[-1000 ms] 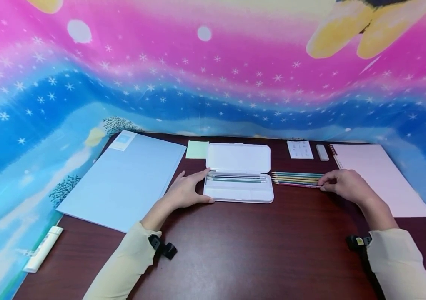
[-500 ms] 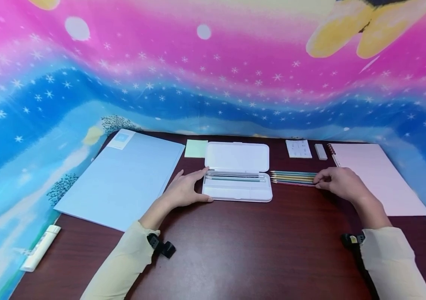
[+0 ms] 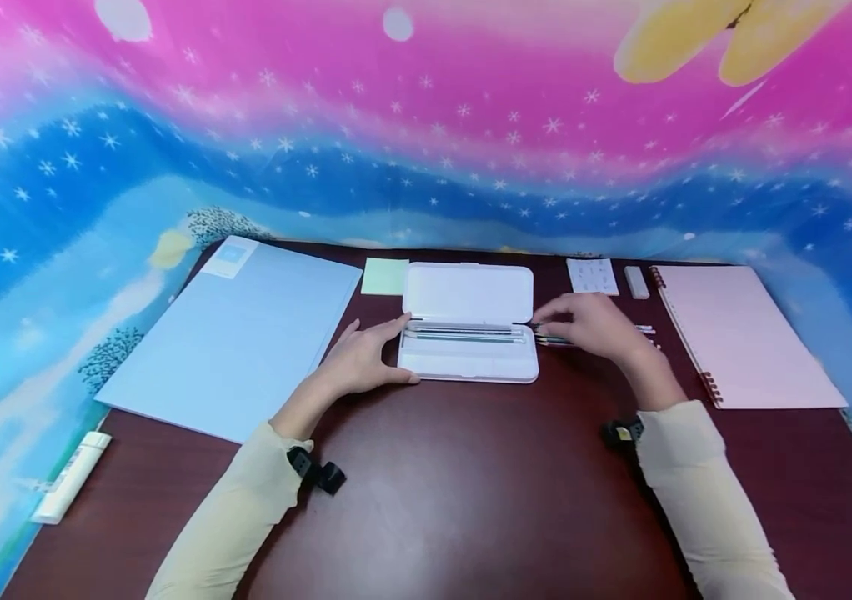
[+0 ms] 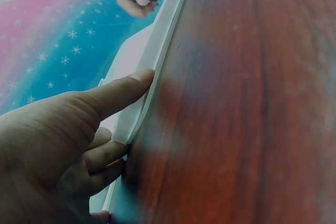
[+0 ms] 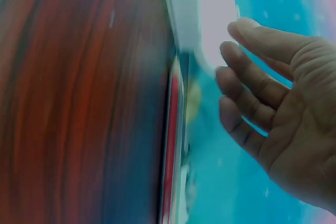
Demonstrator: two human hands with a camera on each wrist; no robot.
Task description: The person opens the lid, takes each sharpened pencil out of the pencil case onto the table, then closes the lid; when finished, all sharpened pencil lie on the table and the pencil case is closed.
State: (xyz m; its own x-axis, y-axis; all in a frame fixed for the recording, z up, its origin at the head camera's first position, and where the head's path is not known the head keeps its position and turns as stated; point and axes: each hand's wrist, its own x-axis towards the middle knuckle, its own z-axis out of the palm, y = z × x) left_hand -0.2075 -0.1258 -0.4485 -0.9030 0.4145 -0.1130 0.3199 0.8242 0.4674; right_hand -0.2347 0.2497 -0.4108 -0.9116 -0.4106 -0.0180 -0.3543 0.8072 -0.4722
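An open white pencil case lies on the table, its lid tipped back and several pencils in its rear part. At the case's left end my left hand grips it, thumb on the front edge and fingers at the far side. My right hand hovers by the right end, over loose colored pencils that lie on the table with tips toward the case. The right wrist view shows that hand with loosely bent fingers and nothing between them; a red pencil is beneath.
A large light-blue folder lies at left, a glue stick near the left edge. Behind are a green sticky-note pad, a small white printed sheet and an eraser. A pink spiral notebook lies at right.
My right hand has left the rear ends of the loose pencils and moved left to their tips, next to the case. The left hand stays on the case; the head view has tilted slightly down.
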